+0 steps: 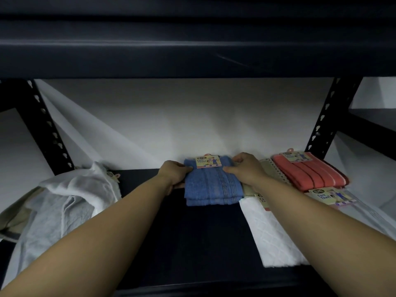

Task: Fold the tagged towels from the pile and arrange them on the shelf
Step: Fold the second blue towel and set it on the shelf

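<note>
Dim, soft-focus view; deep shadow overhead, wide-angle bending at edges

On the shelf (pixel 192 243) in front of me, a folded towel (pixel 212 185) lies at the middle back, between my left hand (pixel 174 174) and right hand (pixel 244 170). A loose towel pile (pixel 64 202) lies to its left. To its right lie more folded towels (pixel 308 172), one flat towel (pixel 276 232) nearer me.

White sheet (pixel 171 116) hangs behind the rack w/ a diagonal crease at left. Black slotted posts (pixel 46 127) stand on both sides.
</note>
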